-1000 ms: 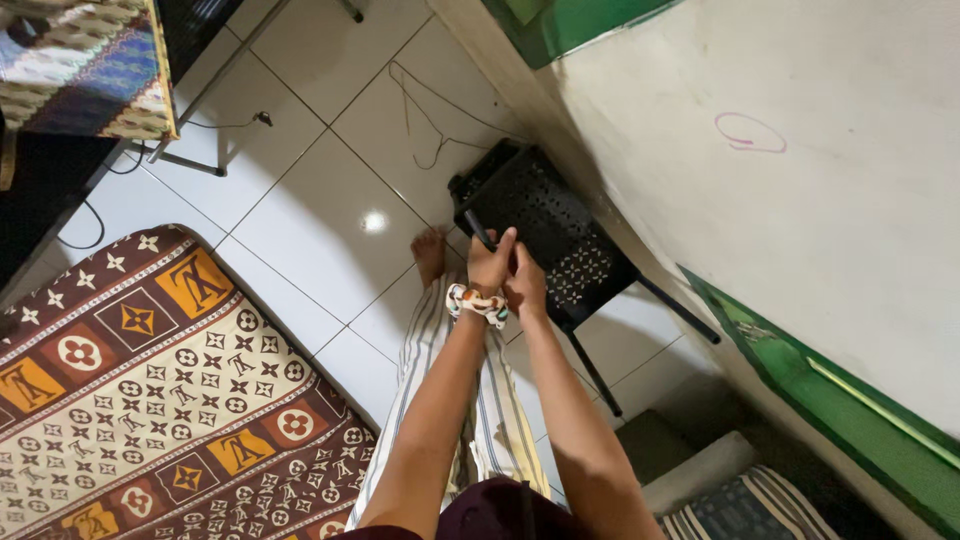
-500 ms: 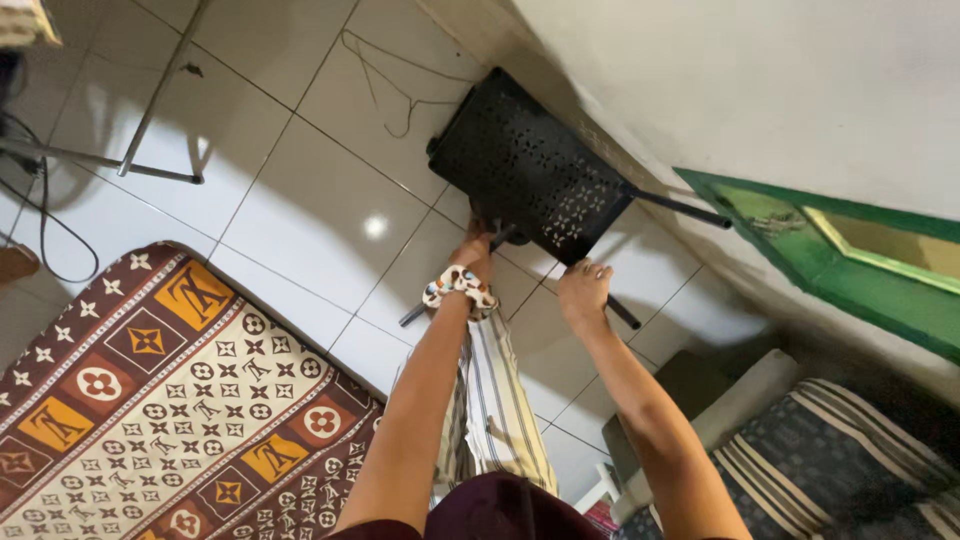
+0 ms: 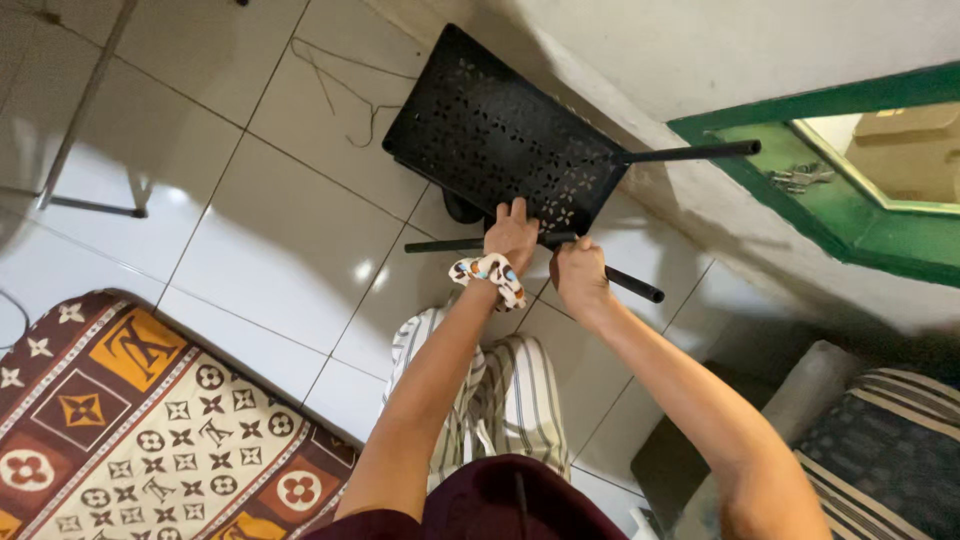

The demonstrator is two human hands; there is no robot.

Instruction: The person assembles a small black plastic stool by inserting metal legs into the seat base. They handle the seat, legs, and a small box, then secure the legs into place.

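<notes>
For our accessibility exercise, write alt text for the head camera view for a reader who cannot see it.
Seen from above, a person's left hand, with a patterned scrunchie on the wrist, rests on the edge of a tipped black perforated stool, while the right hand grips one of its black legs. Below lie white floor tiles and a brown patterned rug.

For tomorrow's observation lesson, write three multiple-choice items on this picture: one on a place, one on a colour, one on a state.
1. Where does the wire hanger lie?
A. on the tiled floor
B. on the rug
C. on the cushion

2. What colour is the perforated stool?
A. white
B. black
C. green

3. How does the stool stand?
A. upright on its legs
B. tipped, legs pointing sideways
C. folded flat on the rug

Answers: 1 A, it rests on bare tiles left of the stool. 2 B, seat and legs are black. 3 B, the left hand presses the seat's edge and the right hand takes a grip on a leg that runs sideways.
</notes>
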